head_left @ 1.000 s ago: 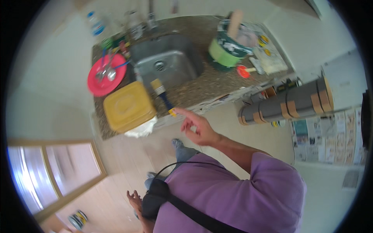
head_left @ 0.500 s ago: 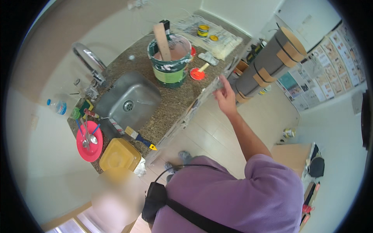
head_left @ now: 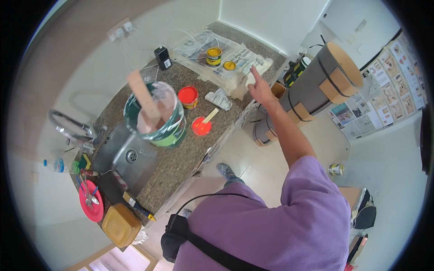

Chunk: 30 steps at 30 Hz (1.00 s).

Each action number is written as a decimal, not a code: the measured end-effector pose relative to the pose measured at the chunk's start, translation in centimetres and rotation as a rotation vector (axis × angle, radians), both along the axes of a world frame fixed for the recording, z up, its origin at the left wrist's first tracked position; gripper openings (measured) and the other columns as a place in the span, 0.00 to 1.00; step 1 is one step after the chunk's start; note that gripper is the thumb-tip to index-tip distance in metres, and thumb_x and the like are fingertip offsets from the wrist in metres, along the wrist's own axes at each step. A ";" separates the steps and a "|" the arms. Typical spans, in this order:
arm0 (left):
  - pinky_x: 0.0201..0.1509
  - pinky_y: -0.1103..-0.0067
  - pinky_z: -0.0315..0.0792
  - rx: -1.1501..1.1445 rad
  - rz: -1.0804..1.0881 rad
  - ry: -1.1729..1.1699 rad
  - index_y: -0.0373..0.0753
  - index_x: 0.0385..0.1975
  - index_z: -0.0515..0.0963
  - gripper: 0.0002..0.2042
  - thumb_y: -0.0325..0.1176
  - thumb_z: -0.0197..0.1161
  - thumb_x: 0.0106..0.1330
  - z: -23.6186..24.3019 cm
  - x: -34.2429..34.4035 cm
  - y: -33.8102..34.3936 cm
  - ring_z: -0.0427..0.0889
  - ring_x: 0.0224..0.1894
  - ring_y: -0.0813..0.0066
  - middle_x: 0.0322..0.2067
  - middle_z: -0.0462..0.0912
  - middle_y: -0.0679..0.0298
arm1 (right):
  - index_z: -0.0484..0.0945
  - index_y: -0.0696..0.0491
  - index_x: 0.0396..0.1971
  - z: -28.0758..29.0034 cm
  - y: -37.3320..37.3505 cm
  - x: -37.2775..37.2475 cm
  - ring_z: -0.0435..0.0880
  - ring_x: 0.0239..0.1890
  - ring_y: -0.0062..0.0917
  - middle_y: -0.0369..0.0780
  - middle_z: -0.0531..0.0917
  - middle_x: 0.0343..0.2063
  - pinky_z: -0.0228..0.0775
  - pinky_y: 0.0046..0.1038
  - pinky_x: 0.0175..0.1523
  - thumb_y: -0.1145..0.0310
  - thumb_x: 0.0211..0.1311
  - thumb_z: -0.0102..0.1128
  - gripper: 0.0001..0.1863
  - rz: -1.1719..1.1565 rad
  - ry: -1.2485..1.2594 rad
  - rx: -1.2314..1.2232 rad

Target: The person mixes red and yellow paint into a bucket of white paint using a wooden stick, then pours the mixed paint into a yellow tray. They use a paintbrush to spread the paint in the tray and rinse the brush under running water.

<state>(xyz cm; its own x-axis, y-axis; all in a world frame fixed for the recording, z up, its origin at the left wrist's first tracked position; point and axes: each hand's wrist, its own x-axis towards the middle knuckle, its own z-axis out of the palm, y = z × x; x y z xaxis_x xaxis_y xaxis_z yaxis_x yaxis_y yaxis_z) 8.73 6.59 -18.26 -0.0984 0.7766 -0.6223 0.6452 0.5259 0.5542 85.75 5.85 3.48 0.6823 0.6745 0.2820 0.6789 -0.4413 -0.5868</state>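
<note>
My right hand [head_left: 261,89] reaches over the far right edge of the counter, index finger stretched out and nothing visibly held. It is nearest to the newspaper [head_left: 235,58] and the off-white crumpled material [head_left: 236,86] along its edge. On that newspaper stand a yellow tin [head_left: 214,57] and its yellow lid [head_left: 229,66]. Left of the hand lies a grey-white wrapped item [head_left: 219,99]. Beyond it are a red-topped tin [head_left: 188,96], a red lid [head_left: 199,128] with a wooden stick [head_left: 210,115], and a green paint bucket [head_left: 174,137] holding a wooden board [head_left: 143,94]. My left hand is out of view.
A sink [head_left: 140,167] with a tap [head_left: 72,131] is at the left, near a paintbrush [head_left: 135,204], a pink plate [head_left: 84,205] and a yellow plastic container [head_left: 121,226]. Strapped grey rolls [head_left: 312,95] lean at the counter's right end. A black adapter [head_left: 162,58] trails white cables.
My view has shifted toward the counter's far right end, and I have stepped that way. My right hand has moved from beside the counter's front edge to near the newspaper.
</note>
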 end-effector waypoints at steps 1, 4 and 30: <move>0.47 0.69 0.80 0.004 -0.006 -0.006 0.34 0.71 0.66 0.28 0.40 0.62 0.77 -0.1 2.7 0.1 0.88 0.42 0.60 0.46 0.88 0.51 | 0.51 0.52 0.80 -0.9 0.4 3.5 0.84 0.52 0.53 0.60 0.79 0.61 0.74 0.47 0.60 0.67 0.62 0.57 0.46 0.025 -0.023 0.040; 0.47 0.70 0.81 -0.009 -0.002 -0.007 0.34 0.71 0.67 0.27 0.40 0.61 0.77 1.2 7.9 -0.9 0.88 0.42 0.61 0.46 0.88 0.51 | 0.43 0.53 0.81 -2.9 1.6 8.3 0.85 0.50 0.53 0.58 0.81 0.59 0.76 0.49 0.56 0.69 0.65 0.55 0.47 0.095 -0.090 -0.210; 0.44 0.76 0.81 0.129 0.037 -0.541 0.34 0.69 0.70 0.22 0.38 0.56 0.81 15.8 14.9 -5.2 0.88 0.41 0.71 0.46 0.88 0.56 | 0.80 0.48 0.64 8.9 2.9 4.5 0.90 0.48 0.41 0.50 0.86 0.57 0.83 0.35 0.49 0.60 0.64 0.68 0.28 0.284 -0.260 -0.096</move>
